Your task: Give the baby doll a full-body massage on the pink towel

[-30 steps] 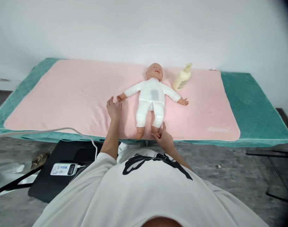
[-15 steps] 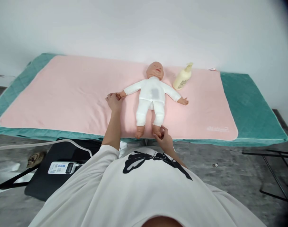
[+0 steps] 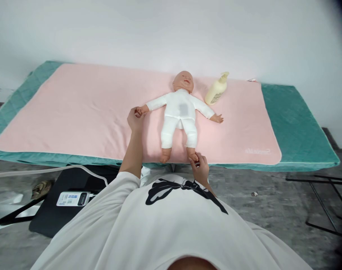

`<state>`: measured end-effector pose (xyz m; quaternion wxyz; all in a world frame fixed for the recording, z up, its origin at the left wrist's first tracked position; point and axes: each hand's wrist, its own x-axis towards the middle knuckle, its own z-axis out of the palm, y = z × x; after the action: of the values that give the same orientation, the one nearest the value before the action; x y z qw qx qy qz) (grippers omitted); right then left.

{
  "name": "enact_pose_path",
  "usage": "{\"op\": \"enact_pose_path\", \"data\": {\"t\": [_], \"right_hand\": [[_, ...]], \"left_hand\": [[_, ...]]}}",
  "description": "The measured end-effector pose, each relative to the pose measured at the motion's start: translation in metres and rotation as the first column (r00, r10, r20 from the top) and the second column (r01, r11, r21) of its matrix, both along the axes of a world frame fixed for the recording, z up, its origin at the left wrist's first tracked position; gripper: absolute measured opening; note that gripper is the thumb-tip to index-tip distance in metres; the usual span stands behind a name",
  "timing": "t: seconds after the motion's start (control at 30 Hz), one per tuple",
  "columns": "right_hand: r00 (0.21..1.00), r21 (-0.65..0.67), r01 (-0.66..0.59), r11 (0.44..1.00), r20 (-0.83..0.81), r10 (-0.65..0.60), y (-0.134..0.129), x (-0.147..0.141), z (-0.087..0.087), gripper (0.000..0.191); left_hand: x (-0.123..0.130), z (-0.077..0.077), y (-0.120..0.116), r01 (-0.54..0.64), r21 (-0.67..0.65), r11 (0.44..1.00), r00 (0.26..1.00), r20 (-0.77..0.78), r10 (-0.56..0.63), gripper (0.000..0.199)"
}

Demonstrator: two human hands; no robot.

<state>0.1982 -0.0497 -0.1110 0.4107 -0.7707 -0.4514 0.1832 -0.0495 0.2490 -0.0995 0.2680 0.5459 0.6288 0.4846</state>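
A baby doll (image 3: 180, 107) with a white cloth body lies face up on a pink mat (image 3: 83, 108), its head toward the wall. My left hand (image 3: 136, 119) is closed on the doll's hand at the end of the arm on the left. At the mat's near edge, my right hand (image 3: 199, 167) pinches the doll's foot on the right. The other foot and the other arm rest free on the mat. Beside the doll's head, a pale yellow pump bottle (image 3: 216, 90) lies tilted on the mat.
Under the mat is a green padded bed cover (image 3: 297, 123) against a white wall (image 3: 165, 33). Below left, a black chair (image 3: 50, 215) holds a white device (image 3: 72, 198) with a cable. A black metal frame (image 3: 323, 202) stands on the floor at right.
My right hand has moved right with the doll's foot, so the doll's legs are spread wider. My left hand stays on the doll's hand. The view has shifted slightly.
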Motion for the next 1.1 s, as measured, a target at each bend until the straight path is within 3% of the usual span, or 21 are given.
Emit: {"op": "enact_pose_path", "data": {"t": [0.23,0.47,0.67,0.8,0.9,1.1], "right_hand": [[0.979,0.178,0.124,0.976,-0.183,-0.091,0.001,-0.003,0.008,0.045],[0.985,0.351,0.168,0.921,-0.098,-0.142,0.005,-0.002,0.019,0.037],[0.987,0.485,0.157,0.86,-0.063,-0.145,0.011,-0.009,0.016,0.043],[0.984,0.458,0.177,0.871,-0.107,-0.144,0.018,-0.013,0.018,0.056],[0.982,0.408,0.175,0.896,-0.133,-0.132,0.02,-0.015,0.018,0.055],[0.993,0.381,0.111,0.918,-0.016,-0.113,0.017,-0.013,0.011,0.052]], "left_hand": [[0.013,0.0,0.003,-0.055,0.099,0.993,0.967,0.251,0.029,0.05],[0.023,0.005,0.001,-0.034,0.162,0.986,0.933,0.36,-0.027,0.059],[0.034,0.008,-0.004,-0.023,0.237,0.971,0.916,0.395,-0.075,0.046],[0.035,0.006,-0.004,-0.008,0.199,0.98,0.948,0.312,-0.055,0.043],[0.035,0.007,-0.006,-0.014,0.182,0.983,0.959,0.282,-0.039,0.042],[0.036,0.007,-0.006,0.019,0.19,0.982,0.969,0.238,-0.065,0.048]]}}
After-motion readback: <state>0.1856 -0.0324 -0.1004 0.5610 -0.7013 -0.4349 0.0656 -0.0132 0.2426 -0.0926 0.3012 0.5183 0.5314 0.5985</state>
